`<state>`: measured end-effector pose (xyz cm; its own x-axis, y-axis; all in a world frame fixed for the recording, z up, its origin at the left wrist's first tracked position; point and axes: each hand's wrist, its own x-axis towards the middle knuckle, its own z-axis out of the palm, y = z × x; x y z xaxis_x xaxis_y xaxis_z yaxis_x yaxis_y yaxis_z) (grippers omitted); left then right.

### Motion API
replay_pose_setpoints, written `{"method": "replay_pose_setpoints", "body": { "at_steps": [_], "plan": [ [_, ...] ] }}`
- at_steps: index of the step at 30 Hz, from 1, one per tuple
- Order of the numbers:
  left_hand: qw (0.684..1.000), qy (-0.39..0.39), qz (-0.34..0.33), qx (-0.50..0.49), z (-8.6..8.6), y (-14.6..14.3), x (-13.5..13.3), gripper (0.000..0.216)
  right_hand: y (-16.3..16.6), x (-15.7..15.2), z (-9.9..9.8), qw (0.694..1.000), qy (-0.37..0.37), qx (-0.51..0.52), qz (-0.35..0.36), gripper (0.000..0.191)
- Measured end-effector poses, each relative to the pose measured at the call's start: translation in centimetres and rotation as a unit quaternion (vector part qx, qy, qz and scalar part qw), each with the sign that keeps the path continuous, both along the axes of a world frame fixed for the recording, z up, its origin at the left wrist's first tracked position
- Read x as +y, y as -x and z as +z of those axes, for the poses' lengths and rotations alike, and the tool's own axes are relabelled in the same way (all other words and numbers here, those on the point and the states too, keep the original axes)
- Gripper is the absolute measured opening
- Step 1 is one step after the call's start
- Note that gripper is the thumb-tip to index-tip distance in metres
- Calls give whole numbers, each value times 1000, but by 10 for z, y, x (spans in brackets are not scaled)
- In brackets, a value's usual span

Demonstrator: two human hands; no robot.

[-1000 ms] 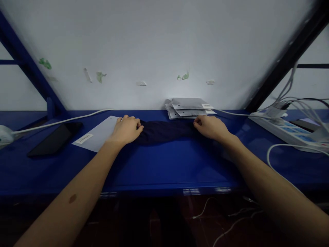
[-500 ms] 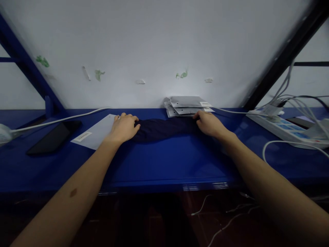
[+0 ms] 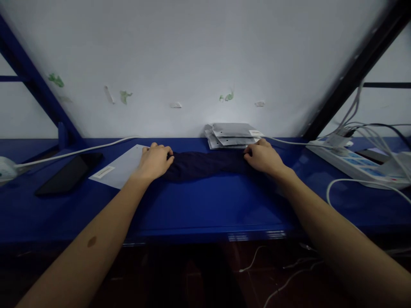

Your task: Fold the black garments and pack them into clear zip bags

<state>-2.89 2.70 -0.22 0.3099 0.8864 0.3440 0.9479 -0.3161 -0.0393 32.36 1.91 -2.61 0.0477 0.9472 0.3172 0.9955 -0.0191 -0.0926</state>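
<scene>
A dark navy cloth (image 3: 205, 164) lies bunched into a long strip on the blue table (image 3: 205, 205). My left hand (image 3: 154, 161) grips its left end with curled fingers. My right hand (image 3: 263, 157) grips its right end. A flat grey bag with a white label (image 3: 118, 171) lies under and left of my left hand. A stack of grey packaged bags (image 3: 233, 134) sits at the back, just behind my right hand, against the white wall.
A black phone (image 3: 69, 173) lies at the left, with a white cable (image 3: 77, 149) running behind it. A white power strip (image 3: 356, 164) with several cables stands at the right. More cables hang below the table's front edge.
Both hands keep their hold on the cloth ends and have barely shifted. The view has tilted slightly up and down.
</scene>
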Motion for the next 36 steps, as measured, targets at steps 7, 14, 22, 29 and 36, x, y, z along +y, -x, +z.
{"method": "replay_pose_setpoints", "body": {
  "at_steps": [7,14,22,29,36],
  "plan": [
    [1000,-11,-4,-12,2,0,-3,20,9,-5,2,999,-50,-1,-6,32],
    [998,-50,1,-27,7,-5,-8,17,26,-20,1,992,-123,-35,19,28],
    [977,-67,-54,-196,17,16,-77,6,-17,-87,16,944,-246,69,208,9],
    [981,-8,-158,-116,-12,44,-146,30,-25,-168,-7,932,-139,-39,331,20],
    [986,-8,-136,-93,-25,57,-166,40,-18,-188,-26,944,-134,-29,299,25]
  ]
}}
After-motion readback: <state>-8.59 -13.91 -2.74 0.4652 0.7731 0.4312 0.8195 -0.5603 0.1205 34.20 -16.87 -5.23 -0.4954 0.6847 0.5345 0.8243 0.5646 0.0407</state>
